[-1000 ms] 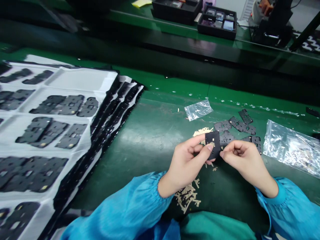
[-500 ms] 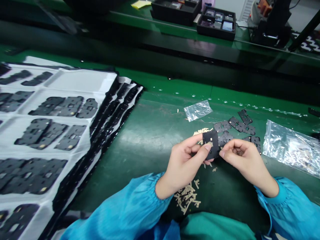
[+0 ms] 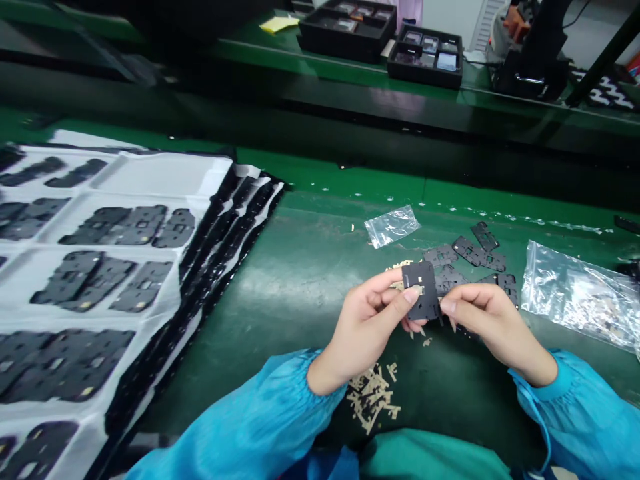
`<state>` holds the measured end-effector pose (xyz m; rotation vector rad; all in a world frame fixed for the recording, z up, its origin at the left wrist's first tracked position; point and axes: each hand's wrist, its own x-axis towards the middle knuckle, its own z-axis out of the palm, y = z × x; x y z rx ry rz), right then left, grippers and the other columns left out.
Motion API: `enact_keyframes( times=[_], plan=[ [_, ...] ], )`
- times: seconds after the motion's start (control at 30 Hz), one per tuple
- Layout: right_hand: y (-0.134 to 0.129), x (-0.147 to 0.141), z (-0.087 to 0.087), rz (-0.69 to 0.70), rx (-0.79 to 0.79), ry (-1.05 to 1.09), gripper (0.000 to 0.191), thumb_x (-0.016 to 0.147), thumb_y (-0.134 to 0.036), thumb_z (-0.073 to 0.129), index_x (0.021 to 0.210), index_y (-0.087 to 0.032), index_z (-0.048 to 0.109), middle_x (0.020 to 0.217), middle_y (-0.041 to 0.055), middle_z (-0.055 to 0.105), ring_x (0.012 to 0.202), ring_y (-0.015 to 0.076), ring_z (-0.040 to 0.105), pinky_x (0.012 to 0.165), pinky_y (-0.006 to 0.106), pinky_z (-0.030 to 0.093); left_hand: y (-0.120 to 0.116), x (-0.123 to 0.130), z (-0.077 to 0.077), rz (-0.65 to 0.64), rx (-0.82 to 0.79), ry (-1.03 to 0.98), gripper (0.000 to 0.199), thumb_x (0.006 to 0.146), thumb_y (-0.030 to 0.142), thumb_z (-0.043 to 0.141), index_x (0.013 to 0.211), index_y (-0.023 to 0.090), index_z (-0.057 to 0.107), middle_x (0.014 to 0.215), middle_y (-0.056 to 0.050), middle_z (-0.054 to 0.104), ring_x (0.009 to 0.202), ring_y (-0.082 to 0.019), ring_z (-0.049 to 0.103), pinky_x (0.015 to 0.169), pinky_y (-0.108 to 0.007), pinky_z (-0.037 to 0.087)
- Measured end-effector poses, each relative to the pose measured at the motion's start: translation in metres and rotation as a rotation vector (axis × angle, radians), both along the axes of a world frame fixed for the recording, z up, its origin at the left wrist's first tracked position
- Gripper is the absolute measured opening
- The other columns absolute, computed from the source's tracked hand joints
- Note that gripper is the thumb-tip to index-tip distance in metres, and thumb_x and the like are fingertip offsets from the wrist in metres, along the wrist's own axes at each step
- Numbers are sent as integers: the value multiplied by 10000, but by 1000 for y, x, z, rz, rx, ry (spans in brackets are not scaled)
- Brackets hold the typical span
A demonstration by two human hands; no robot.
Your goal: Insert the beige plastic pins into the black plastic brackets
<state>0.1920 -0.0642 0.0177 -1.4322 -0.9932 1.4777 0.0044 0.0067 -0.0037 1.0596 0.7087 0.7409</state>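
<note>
Left hand (image 3: 367, 333): thumb pressed on the face of a black die-cut plate (image 3: 423, 291).
Right hand (image 3: 497, 330): pinching the plate's right edge.
Hands: close together, both clamped on the plate.
Plate position: between the hands, long axis near upright.
Below hands: beige paper strips (image 3: 373, 397) on the green surface (image 3: 280, 300).

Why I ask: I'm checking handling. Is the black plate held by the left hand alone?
No, the black plate is pinched between the left hand and the right hand at its edge.
</note>
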Motion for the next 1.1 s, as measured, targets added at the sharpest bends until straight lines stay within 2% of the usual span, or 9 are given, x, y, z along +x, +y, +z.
enact_keyframes(
  times=[0.07,0.17,0.27,0.37,0.43,0.57,0.67,0.9,1.1],
  plan=[
    [0,-3,1,-21,-8,-11,317,860,-434,774,693,-173,710,625,-20,577,582,104,412,550,258,304,0,0,0,2,-3,3,321,928,321,750,1181,126,717,625,-12,759,526,-130,682,549,-207,583],
    [2,-4,-1,-35,-16,12,362,842,-458,793,655,-167,685,591,-25,547,558,96,388,534,254,283,0,0,-1,-23,-56,-33,366,912,360,773,1190,130,714,627,-16,758,524,-128,681,545,-203,580],
    [4,-3,-9,21,-55,180,421,799,-533,817,655,-171,657,532,-58,468,496,76,317,490,241,240,0,0,-1,-97,-201,-94,401,888,389,799,1188,141,703,621,-17,750,484,-122,666,499,-187,562],
    [4,-5,-18,79,-67,298,479,773,-612,810,668,-183,624,513,-77,423,460,70,275,449,234,202,0,2,-1,-166,-387,-149,380,844,390,842,1106,148,712,595,-5,725,430,-103,634,447,-162,535],
    [1,-10,-21,40,62,173,455,839,-582,764,664,-189,617,543,-57,457,480,85,332,460,239,255,-1,5,0,-153,-495,-181,350,799,363,883,1026,153,718,596,12,706,427,-84,623,440,-138,521],
    [-5,-16,-18,-103,512,-362,232,960,-311,678,759,-198,697,666,5,604,606,135,519,568,274,405,-4,8,1,-64,-599,-186,344,731,298,935,959,154,720,663,26,702,477,-65,640,452,-109,514],
    [-6,-15,-15,-86,712,-588,145,972,-219,657,842,-198,720,714,27,670,632,151,575,604,292,449,-6,9,1,-36,-621,-162,329,732,291,933,929,150,709,638,29,683,465,-67,630,439,-111,503],
    [-5,-8,-21,16,866,-952,183,987,-234,648,830,-173,719,705,61,679,631,182,591,619,332,462,-11,13,-2,30,-711,-168,402,642,265,979,849,153,653,627,51,633,485,-53,599,442,-106,476],
    [-3,-5,-23,7,868,-906,128,930,-279,742,877,-174,692,742,66,690,658,183,602,624,326,469,-10,13,-2,-12,-660,-144,386,687,335,952,830,151,645,599,50,618,431,-38,547,413,-105,437]
  ],
)
